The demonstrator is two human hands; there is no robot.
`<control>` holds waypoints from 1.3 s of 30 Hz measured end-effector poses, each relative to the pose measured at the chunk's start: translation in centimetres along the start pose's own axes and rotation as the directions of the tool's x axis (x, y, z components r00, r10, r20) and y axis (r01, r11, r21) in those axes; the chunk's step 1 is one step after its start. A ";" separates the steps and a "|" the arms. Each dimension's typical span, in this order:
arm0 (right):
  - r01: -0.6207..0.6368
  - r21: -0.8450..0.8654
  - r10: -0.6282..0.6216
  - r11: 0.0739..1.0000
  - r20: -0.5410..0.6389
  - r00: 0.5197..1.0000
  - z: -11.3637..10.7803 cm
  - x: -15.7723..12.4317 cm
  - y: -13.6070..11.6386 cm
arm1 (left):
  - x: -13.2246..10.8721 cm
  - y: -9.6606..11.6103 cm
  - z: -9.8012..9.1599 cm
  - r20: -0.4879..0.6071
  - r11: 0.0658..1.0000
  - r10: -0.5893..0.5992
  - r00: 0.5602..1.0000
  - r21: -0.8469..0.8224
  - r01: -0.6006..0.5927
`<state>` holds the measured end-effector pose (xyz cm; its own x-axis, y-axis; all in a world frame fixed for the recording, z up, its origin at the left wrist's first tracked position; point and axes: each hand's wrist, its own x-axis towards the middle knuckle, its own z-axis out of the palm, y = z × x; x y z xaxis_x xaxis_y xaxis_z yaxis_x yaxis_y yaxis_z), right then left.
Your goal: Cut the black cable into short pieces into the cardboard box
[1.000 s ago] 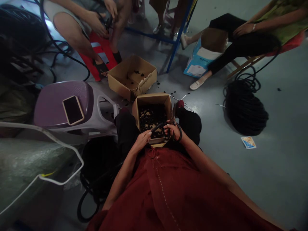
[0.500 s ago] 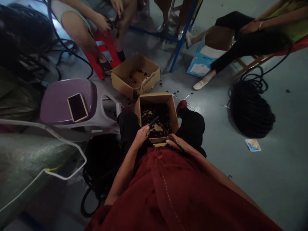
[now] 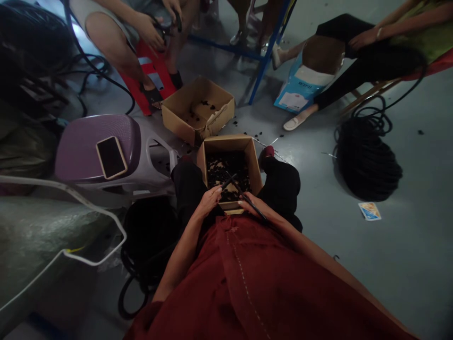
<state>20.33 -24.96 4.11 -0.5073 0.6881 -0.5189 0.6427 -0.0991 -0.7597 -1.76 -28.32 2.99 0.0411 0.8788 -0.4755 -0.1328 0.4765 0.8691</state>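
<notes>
My left hand (image 3: 209, 200) is closed around a short black cord-like piece (image 3: 228, 181), which points up and right from the fingers. In my right hand (image 3: 252, 204) is a long thin dark stick-like tool (image 3: 239, 190); its exact kind is too dim to make out. The tool's far part crosses the black piece, though I cannot tell whether they touch. Both hands are over the near edge of a cardboard box (image 3: 255, 166) between my legs. Many small black scraps (image 3: 226, 163) are scattered over the box's bottom.
A second cardboard box (image 3: 173, 123) stands just beyond. To the left, a purple stool (image 3: 79, 151) bears a phone (image 3: 112, 157). Coiled black cord (image 3: 368, 160) lies right, near a small card (image 3: 370, 211). Two seated people are ahead, one beside a blue box (image 3: 295, 97).
My right hand has moved slightly left, and its tool now crosses the black piece in my left hand. The co-worker's hands at the upper left have shifted.
</notes>
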 end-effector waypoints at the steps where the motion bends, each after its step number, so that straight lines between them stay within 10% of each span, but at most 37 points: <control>1: -0.001 -0.005 0.001 1.000 0.000 1.000 0.0 0.1 0.1 | 0.0 0.0 0.0 0.008 1.000 -0.005 1.000 0.004 0.005; 39: 0.010 -0.167 -0.017 0.986 -0.043 0.999 0.4 -0.7 1.3 | 0.4 -0.7 -0.4 0.174 0.983 -0.042 0.984 0.184 0.010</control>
<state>21.28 -25.83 3.30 -0.4929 0.7200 -0.4885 0.7247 0.0290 -0.6885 -2.08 -28.29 2.13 0.2187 0.8491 -0.4809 0.0521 0.4819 0.8747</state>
